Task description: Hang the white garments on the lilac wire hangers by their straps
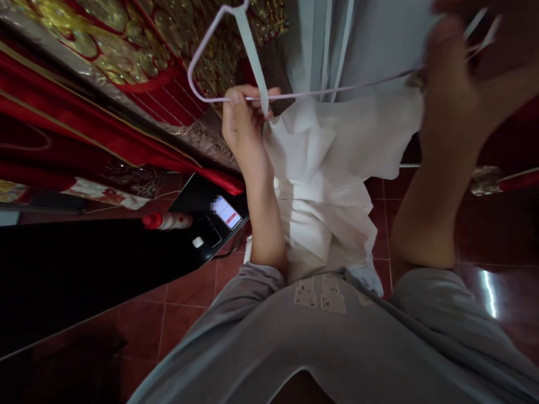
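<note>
My left hand (241, 120) is closed around the bottom bar of a pale pink wire hanger (204, 50), pinching it together with a white strap. A white garment (328, 169) hangs from the hanger in front of me, folds falling toward the floor. My right hand (453, 79) is raised close to the camera and blurred, at the hanger's right end where the garment's upper edge and thin white straps (480, 32) meet. Its fingers look closed near the wire, but I cannot make out the grip.
Red and gold embroidered garments (101, 52) hang at the left. A black glossy table (83, 271) holds a phone (228, 212) with a lit screen, a red-capped bottle (167, 221) lying down and a small white object (198, 242). Red floor tiles (495, 236) lie below.
</note>
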### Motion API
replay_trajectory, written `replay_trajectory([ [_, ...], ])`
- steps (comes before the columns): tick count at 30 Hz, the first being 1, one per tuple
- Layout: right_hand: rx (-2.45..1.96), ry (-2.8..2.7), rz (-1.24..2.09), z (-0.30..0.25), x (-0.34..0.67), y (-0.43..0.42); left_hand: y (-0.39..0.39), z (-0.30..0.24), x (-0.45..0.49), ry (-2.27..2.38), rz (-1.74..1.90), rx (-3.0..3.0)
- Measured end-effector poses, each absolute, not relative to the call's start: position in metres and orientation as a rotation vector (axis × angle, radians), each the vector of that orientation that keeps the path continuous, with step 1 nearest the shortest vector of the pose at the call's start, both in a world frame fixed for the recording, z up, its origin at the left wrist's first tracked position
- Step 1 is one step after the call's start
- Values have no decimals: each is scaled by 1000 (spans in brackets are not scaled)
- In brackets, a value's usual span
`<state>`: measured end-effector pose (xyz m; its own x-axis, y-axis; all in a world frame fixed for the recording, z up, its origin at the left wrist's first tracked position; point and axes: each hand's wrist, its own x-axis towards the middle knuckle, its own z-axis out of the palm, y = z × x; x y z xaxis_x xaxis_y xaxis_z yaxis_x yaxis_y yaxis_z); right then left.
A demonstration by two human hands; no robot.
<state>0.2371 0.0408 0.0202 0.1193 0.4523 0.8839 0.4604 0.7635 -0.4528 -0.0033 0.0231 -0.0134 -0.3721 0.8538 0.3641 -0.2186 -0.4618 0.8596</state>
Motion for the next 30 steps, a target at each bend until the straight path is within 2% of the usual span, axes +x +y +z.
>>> replay_trajectory([
  [2, -765, -1852, 27, 18, 215, 35, 23, -14, -3, 960, 1917, 1108],
  [5, -918, -2041, 107, 10, 194, 30, 23, -14, -3, 1014, 1918, 1109],
  [10, -1156, -1983, 325, 3, 187, 27, 18, -18, -11, 1003, 1799, 1264],
  [15, -1169, -2009, 298, 1, 185, 25, 5, -17, -20, 1109, 1724, 1349],
  [23, -1091, -1964, 116, -14, 185, 29, -5, 56, -19, 934, 1554, 1002],
  [26, -1129, -1995, 144, -9, 187, 25, 3, 77, -23, 758, 1642, 802],
  [30, -1162, -2010, 136, -7, 188, 22, 13, 67, -34, 724, 1889, 542],
])
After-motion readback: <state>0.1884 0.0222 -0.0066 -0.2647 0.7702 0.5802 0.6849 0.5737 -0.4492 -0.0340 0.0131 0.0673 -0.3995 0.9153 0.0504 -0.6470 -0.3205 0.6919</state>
